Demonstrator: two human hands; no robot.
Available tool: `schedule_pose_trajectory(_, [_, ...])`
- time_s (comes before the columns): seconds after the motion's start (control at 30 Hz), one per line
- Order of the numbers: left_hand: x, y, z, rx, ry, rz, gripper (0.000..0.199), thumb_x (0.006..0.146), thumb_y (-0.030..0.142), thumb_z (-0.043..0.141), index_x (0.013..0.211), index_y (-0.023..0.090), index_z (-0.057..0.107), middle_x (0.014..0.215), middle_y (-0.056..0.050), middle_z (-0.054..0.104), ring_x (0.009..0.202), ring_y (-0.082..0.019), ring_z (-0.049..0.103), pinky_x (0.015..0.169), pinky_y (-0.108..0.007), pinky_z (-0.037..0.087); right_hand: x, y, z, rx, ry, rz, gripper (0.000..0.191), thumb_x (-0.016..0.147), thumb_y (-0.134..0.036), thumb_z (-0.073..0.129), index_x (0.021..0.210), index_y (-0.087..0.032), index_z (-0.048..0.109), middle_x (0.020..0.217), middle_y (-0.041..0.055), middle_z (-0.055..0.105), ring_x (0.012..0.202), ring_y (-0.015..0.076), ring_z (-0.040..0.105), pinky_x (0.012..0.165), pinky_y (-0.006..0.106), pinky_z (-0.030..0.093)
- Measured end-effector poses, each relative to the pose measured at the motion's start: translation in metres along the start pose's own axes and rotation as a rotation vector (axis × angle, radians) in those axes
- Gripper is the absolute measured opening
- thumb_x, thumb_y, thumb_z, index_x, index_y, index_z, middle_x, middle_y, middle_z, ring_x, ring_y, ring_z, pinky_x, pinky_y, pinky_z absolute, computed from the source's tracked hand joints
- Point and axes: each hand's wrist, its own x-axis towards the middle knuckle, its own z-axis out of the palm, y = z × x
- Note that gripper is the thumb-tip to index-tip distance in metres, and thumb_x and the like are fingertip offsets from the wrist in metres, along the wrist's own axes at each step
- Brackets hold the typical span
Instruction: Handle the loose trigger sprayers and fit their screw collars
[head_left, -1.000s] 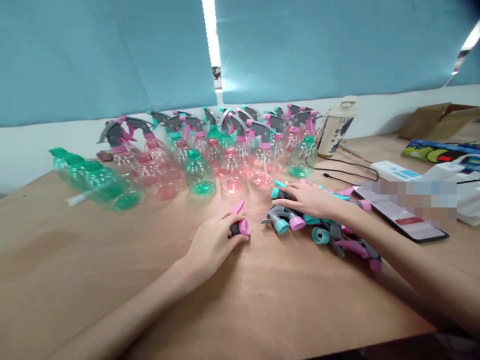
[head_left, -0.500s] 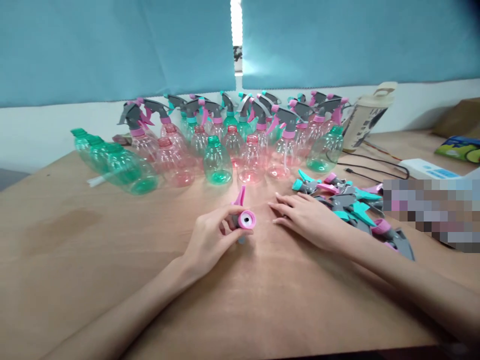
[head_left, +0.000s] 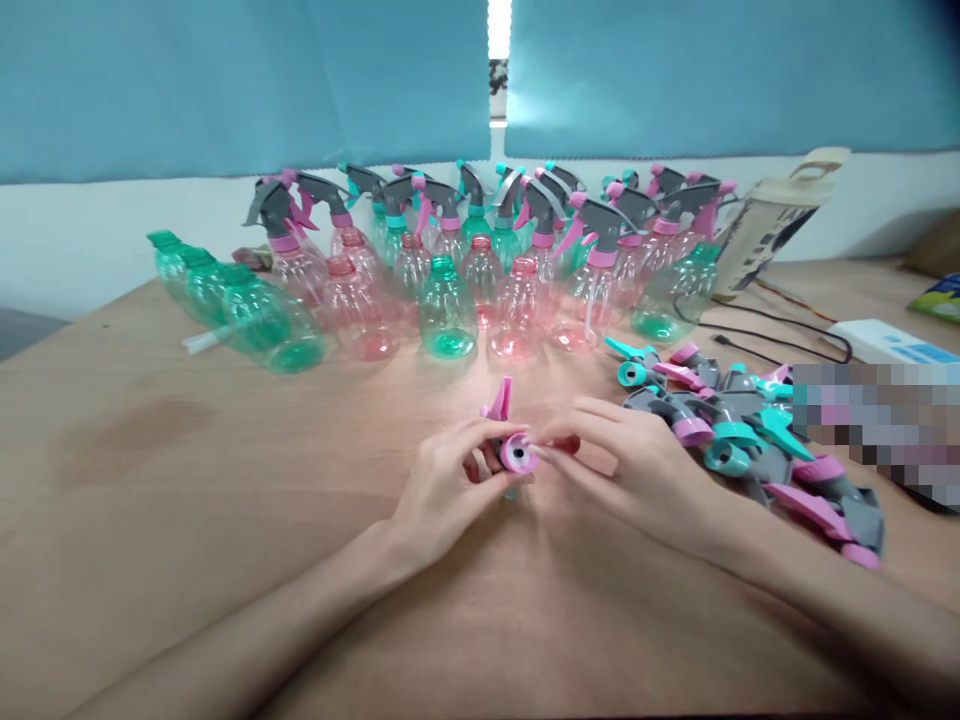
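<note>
My left hand [head_left: 442,485] grips a grey and pink spray head [head_left: 519,454] above the table. Its pink collar faces me, showing a white inside with a dark hole, and the pink trigger points up. My right hand [head_left: 630,465] is at the right of the collar, thumb and fingertips pinched together at its rim; whether anything small is between them is too blurred to tell. To the right of my right hand lies a pile of loose spray heads [head_left: 739,420] in grey, pink and turquoise.
Several pink and green bottles [head_left: 448,310] stand behind the hands, many with spray heads on. Green bottles [head_left: 262,320] lean together at the left, beside a white tube [head_left: 202,342]. A cream cup [head_left: 772,225], a black cable [head_left: 795,325] and a white box [head_left: 892,342] are at the right.
My right hand has come from the table beside the pile to the spray head's collar, its fingers closing. My left hand still holds the spray head. The view has shifted slightly.
</note>
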Motion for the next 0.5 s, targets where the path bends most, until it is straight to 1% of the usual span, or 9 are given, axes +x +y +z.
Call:
schedule_pose_trajectory(0.1, [0.000, 0.002, -0.001, 0.002, 0.021, -0.007, 0.027, 0.075, 0.022, 0.071, 0.101, 0.019, 0.063, 0.081, 0.000, 0.064, 0.060, -0.009, 0.054, 0.054, -0.020, 0.045, -0.006, -0.002, 0.010, 0.054, 0.020, 0.027, 0.014, 0.087, -0.018, 0.050, 0.089, -0.019, 0.064, 0.078, 0.0021, 0.065, 0.067, 0.0127, 0.058, 0.060, 0.024, 0.044])
schedule_pose_trajectory(0.2, [-0.001, 0.002, -0.001, 0.032, 0.010, 0.011, 0.026, 0.075, 0.018, 0.070, 0.099, 0.018, 0.062, 0.083, -0.001, 0.063, 0.065, -0.010, 0.055, 0.055, -0.020, 0.044, -0.012, 0.002, 0.018, 0.023, 0.031, 0.029, 0.016, 0.088, -0.018, 0.050, 0.095, -0.018, 0.064, 0.080, 0.0026, 0.068, 0.067, 0.0136, 0.060, 0.060, 0.025, 0.045])
schedule_pose_trajectory(0.27, [-0.002, 0.001, 0.000, 0.061, 0.008, 0.033, 0.025, 0.075, 0.018, 0.070, 0.098, 0.018, 0.062, 0.083, -0.001, 0.063, 0.068, -0.011, 0.056, 0.056, -0.020, 0.044, -0.016, 0.003, 0.022, 0.013, 0.038, 0.030, 0.018, 0.089, -0.019, 0.050, 0.099, -0.019, 0.064, 0.086, 0.0031, 0.071, 0.070, 0.0145, 0.063, 0.062, 0.026, 0.046])
schedule_pose_trajectory(0.37, [-0.003, 0.000, 0.000, 0.095, 0.015, 0.055, 0.023, 0.076, 0.020, 0.068, 0.098, 0.018, 0.062, 0.082, -0.001, 0.062, 0.069, -0.012, 0.056, 0.057, -0.021, 0.045, -0.021, 0.002, 0.028, 0.049, 0.055, 0.026, 0.021, 0.089, -0.017, 0.050, 0.106, -0.018, 0.063, 0.095, 0.0043, 0.071, 0.077, 0.0146, 0.065, 0.070, 0.026, 0.049])
schedule_pose_trajectory(0.43, [-0.003, 0.000, -0.001, 0.106, 0.015, 0.061, 0.022, 0.077, 0.020, 0.067, 0.098, 0.018, 0.062, 0.082, -0.001, 0.062, 0.068, -0.012, 0.056, 0.058, -0.022, 0.045, -0.024, 0.001, 0.031, 0.058, 0.056, 0.023, 0.023, 0.090, -0.018, 0.049, 0.109, -0.015, 0.061, 0.089, 0.0047, 0.072, 0.073, 0.0143, 0.065, 0.067, 0.026, 0.049])
schedule_pose_trajectory(0.5, [-0.003, -0.001, -0.001, 0.109, 0.008, 0.059, 0.022, 0.078, 0.019, 0.066, 0.099, 0.018, 0.062, 0.083, -0.002, 0.062, 0.067, -0.012, 0.055, 0.058, -0.022, 0.045, -0.026, 0.000, 0.034, 0.049, 0.049, 0.040, 0.026, 0.091, -0.023, 0.050, 0.112, -0.013, 0.060, 0.075, 0.0029, 0.070, 0.060, 0.0135, 0.061, 0.056, 0.025, 0.047])
